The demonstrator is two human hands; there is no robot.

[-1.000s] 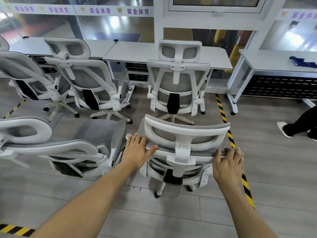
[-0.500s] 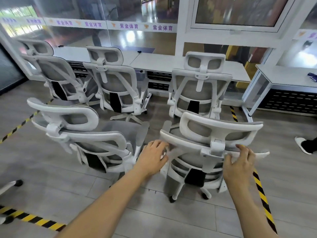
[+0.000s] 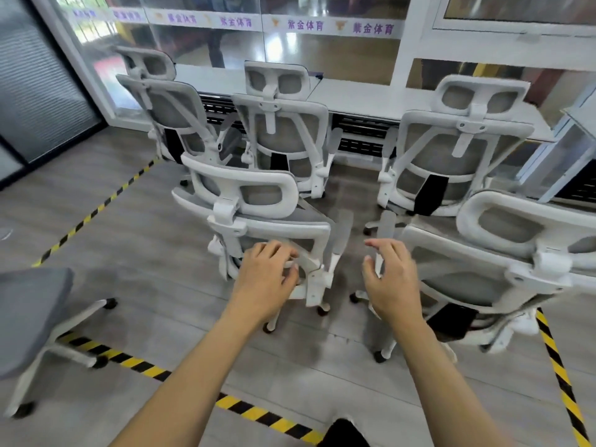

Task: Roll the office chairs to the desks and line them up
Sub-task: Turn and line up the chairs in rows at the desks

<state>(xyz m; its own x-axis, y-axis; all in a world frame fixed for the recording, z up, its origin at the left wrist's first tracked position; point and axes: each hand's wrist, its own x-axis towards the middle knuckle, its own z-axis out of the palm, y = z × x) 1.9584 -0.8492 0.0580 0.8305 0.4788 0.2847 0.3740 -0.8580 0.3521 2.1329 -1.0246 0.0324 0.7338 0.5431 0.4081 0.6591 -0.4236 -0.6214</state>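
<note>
Three white-and-grey office chairs stand backs toward me at the long white desk (image 3: 364, 98): the left chair (image 3: 167, 114), the middle chair (image 3: 283, 130) and the right chair (image 3: 451, 150). Two more stand nearer me. On the near-left chair (image 3: 254, 214), my left hand (image 3: 264, 279) curls its fingers and thumb round the white strut of the backrest frame. The near-right chair (image 3: 503, 253) has nothing touching it. My right hand (image 3: 390, 279) hovers in the gap between the two near chairs, fingers spread and holding nothing, just before that chair's armrest (image 3: 385, 227).
A sixth chair with a grey seat (image 3: 32, 311) stands at the lower left. Yellow-black floor tape (image 3: 258, 414) runs across in front of me and along both sides. Another desk (image 3: 580, 124) is at the far right. Glass partitions back the desks.
The view has swung left. Both hands left the near-right chair's backrest; my left hand moved onto the near-left chair's frame, and my right hand now hangs free between the chairs.
</note>
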